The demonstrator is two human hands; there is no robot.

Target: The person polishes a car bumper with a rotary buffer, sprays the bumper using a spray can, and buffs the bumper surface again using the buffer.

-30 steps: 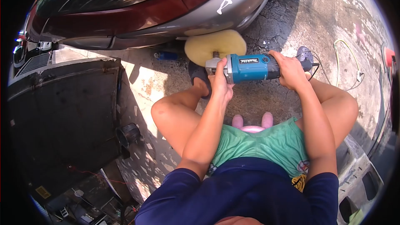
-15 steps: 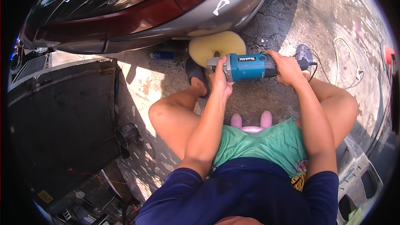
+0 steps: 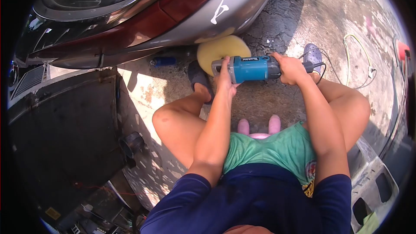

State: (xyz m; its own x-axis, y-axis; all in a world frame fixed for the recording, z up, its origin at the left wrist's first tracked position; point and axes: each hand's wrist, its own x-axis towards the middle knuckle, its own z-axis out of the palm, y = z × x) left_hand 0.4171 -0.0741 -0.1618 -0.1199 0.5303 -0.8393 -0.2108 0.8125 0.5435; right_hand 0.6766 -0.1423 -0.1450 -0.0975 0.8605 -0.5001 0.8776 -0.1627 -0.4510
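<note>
A teal and black power polisher [image 3: 252, 69] lies sideways in front of me, held at both ends. My left hand [image 3: 225, 79] is wrapped round its metal head, thumb on top. My right hand [image 3: 290, 68] grips the black rear end, where a cord comes out. The round yellow pad [image 3: 220, 48] on the polisher faces the silver bumper [image 3: 208, 19] of a car; whether they touch cannot be made out. White streaks mark the bumper above the pad.
A blue can [image 3: 164, 61] lies on the ground left of the pad. A large dark panel [image 3: 65, 134] stands at the left. A yellow-green cable [image 3: 348, 56] curls on the concrete at the right. A pink stool [image 3: 260, 135] is under me, and a grey plastic piece [image 3: 368, 177] sits at lower right.
The polisher and both hands have shifted slightly left in view, and the pad has tilted a little. The view has turned, so the car sits at a steeper slant. Both grips are unchanged.
</note>
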